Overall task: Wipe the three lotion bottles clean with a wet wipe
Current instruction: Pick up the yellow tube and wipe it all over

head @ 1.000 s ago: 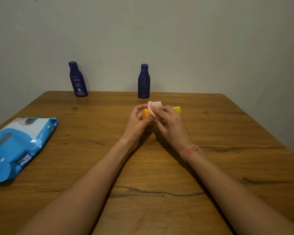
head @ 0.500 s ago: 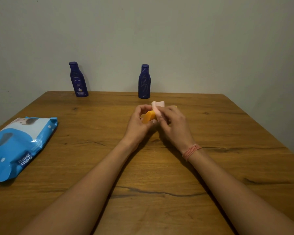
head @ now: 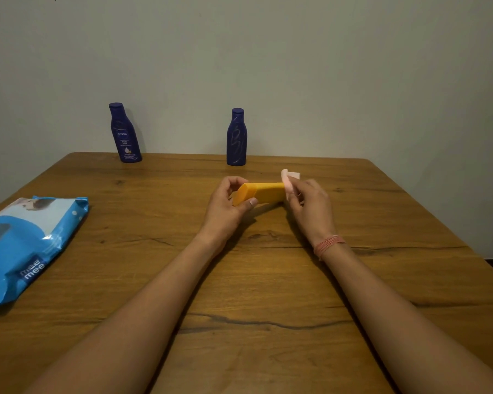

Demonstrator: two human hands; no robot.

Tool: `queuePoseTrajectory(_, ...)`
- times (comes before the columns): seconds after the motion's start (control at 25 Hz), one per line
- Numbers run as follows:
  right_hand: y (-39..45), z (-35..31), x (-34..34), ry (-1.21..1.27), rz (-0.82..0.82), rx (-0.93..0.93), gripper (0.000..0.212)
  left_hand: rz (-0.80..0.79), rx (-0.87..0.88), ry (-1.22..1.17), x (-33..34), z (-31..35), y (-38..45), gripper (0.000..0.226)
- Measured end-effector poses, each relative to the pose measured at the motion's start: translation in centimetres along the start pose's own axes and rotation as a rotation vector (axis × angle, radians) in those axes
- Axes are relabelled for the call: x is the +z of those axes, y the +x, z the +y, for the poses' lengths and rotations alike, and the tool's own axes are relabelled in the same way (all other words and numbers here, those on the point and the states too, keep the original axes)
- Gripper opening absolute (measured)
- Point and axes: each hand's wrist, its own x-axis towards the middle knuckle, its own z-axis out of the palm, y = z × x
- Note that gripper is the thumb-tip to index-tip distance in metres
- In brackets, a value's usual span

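Observation:
An orange lotion bottle (head: 264, 192) lies sideways above the table's middle. My left hand (head: 227, 209) grips its left end. My right hand (head: 310, 207) pinches a folded pale pink wet wipe (head: 288, 180) against the bottle's right end, which the wipe and fingers hide. Two dark blue lotion bottles stand upright at the table's far edge by the wall: one with a white label (head: 125, 133) at the left, another (head: 236, 137) near the centre.
A blue wet-wipe pack (head: 26, 245) lies flat near the left edge of the wooden table (head: 268, 294). A plain wall rises right behind the table. The table's right edge drops off at the far right.
My right hand has slid the wipe rightward along the orange bottle, from its left part to its right end, uncovering most of the bottle. My left hand keeps its hold.

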Motion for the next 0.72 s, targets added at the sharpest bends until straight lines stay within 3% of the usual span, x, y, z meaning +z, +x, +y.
queuePoseTrajectory(0.2, -1.6, -3.8, 1.8, 0.028, -0.091, -0.344, 0.046, 0.037, -0.047, -0.129, 0.1, -0.5, 0.0, 0.030)
queuePoseTrajectory(0.28, -1.1, -3.2, 1.7, 0.016, -0.050, -0.309, 0.046, 0.036, -0.053, -0.149, 0.1, -0.4, 0.1, 0.031)
queuePoseTrajectory(0.44, 0.4, 0.9, 0.2, -0.030, 0.017, -0.002, 0.041, 0.032, -0.050, -0.118, 0.1, -0.1, 0.0, 0.032)
queuePoseTrajectory(0.52, 0.5, 2.0, -0.3, -0.054, 0.042, 0.054, 0.038, 0.033, -0.045, -0.126, 0.0, -0.1, 0.1, 0.033)
queuePoseTrajectory(0.72, -0.8, -2.2, 0.8, 0.038, -0.061, -0.177, 0.043, 0.062, -0.077, -0.204, 0.0, -0.2, 0.0, 0.036)
